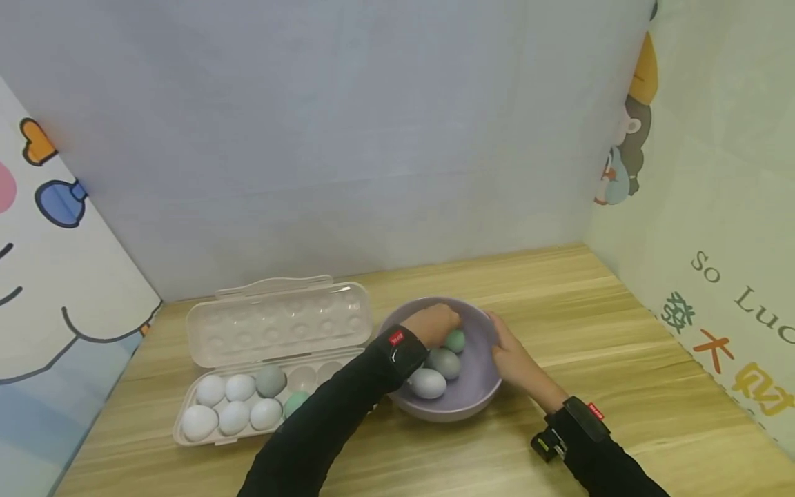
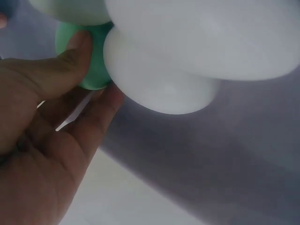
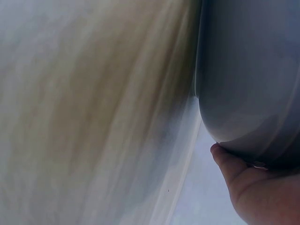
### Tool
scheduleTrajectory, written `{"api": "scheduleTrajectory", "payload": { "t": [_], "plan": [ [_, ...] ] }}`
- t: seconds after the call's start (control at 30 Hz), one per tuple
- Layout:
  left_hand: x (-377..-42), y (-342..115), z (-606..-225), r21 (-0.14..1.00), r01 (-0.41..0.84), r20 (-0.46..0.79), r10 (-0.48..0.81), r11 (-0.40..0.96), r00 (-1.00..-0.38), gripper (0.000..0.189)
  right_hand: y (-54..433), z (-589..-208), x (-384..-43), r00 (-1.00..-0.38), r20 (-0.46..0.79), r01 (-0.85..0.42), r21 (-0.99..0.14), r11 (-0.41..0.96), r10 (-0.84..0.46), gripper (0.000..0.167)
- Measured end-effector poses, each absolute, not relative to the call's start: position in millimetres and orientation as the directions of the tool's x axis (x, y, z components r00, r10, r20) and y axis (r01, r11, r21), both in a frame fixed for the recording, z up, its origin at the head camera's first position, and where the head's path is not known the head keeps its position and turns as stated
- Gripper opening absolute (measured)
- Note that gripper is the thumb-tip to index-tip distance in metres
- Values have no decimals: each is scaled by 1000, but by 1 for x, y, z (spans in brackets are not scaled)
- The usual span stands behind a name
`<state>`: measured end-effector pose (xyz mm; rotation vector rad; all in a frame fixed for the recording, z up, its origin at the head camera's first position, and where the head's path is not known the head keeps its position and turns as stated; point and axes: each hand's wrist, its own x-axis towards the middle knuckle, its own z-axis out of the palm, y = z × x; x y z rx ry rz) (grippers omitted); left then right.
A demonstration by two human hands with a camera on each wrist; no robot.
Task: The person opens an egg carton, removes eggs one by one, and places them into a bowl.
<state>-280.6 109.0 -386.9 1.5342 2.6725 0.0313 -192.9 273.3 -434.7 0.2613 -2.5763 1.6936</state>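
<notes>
A purple bowl point(image 1: 478, 397) stands on the table with several eggs in it. My left hand point(image 1: 435, 323) reaches inside, and in the left wrist view its thumb and fingers pinch a green egg point(image 2: 97, 70). Against that egg lies a white egg point(image 2: 164, 89), with a pale green egg point(image 2: 77, 10) above. In the head view a green egg point(image 1: 455, 341), a grey egg point(image 1: 444, 363) and a whitish egg point(image 1: 428, 384) show in the bowl. My right hand point(image 1: 517, 357) grips the bowl's right side, its thumb on the outer wall point(image 3: 234, 112).
Left of the bowl lies an open clear plastic egg carton point(image 1: 279, 324). White eggs point(image 1: 234, 417), a grey egg point(image 1: 270, 380) and a green egg point(image 1: 295, 402) sit in its cups, and some cups are bare. My left forearm covers its right end. Cloth walls point(image 1: 373, 138) enclose the wooden table point(image 1: 534, 290).
</notes>
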Motion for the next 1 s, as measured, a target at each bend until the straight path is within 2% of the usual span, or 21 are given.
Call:
{"api": "scheduleTrajectory", "payload": {
  "t": [0.13,0.33,0.47,0.57,0.7,0.9,1.0],
  "plan": [
    [-277,108,-388,24,841,-54,841,540,-539,12,273,-434,-193,-984,136,-170,-904,391,-112,67],
    [-267,112,-383,-185,775,-139,765,604,-629,24,273,-433,-193,-983,147,-177,-904,390,-105,67],
    [-261,112,-376,-259,759,-149,752,598,-643,34,273,-433,-193,-984,139,-172,-904,392,-112,66],
    [-258,104,-365,-251,765,-111,768,593,-631,38,272,-434,-193,-983,132,-171,-902,397,-124,66],
    [-253,80,-341,-186,765,-38,773,617,-633,38,270,-434,-194,-982,138,-178,-905,387,-128,68],
    [-249,23,-316,-88,732,45,736,676,-675,40,270,-434,-194,-988,117,-150,-901,408,-105,68],
    [-245,-10,-314,-111,712,95,721,693,-686,42,271,-434,-193,-990,110,-138,-898,419,-89,68]
  ]
}}
